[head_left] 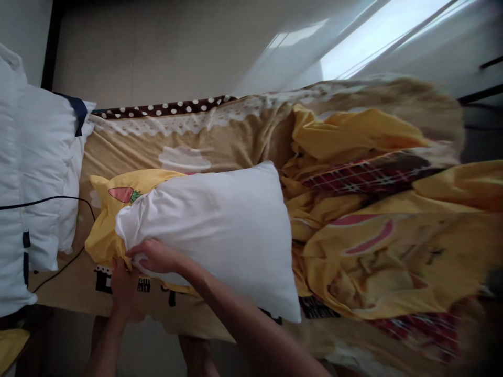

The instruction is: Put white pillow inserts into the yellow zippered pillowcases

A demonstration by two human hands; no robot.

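Note:
A white pillow [220, 230] lies on the bed, its left end partly inside a yellow pillowcase [106, 209] printed with a carrot. My left hand [123, 285] is closed on the pillowcase's lower edge near the bed's front edge. My right hand [155, 256] presses on the pillow's lower left corner, fingers curled against the white fabric beside the pillowcase opening. Both forearms reach in from the bottom of the view.
A crumpled yellow duvet [393, 246] with red plaid patches fills the right of the bed. The tan sheet [157, 141] has a brown dotted edge at the back. A white padded quilt [31, 173] and a black cable [58, 201] lie at the left.

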